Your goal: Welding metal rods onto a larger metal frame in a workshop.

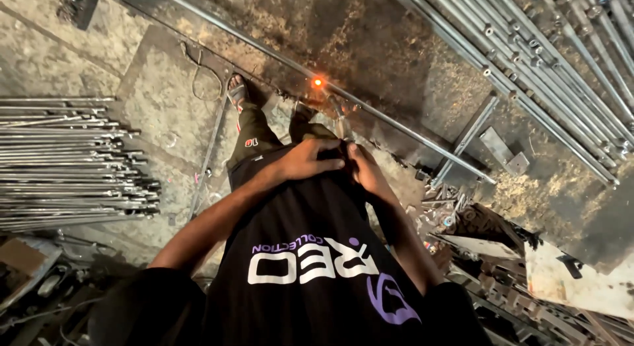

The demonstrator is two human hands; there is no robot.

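The person stands looking straight down, and both hands meet at the front of a black shirt made of soft cloth with white and purple shapes printed on it. The left hand lies flat with bent fingers gripping a fold of the cloth near the hem, and the right hand pinches the same fold just beside it, so the two hands touch. Below them are dark trousers and a foot in a sandal on the floor, which is rough, gritty and brown like rust. A long thin metal rod lies slanted across the floor, and a small orange glowing spot shines on it near the feet. To the left is a pile of shiny thin rods, all lying side by side. At the top right lies a heap of grey round pipes with small holes.
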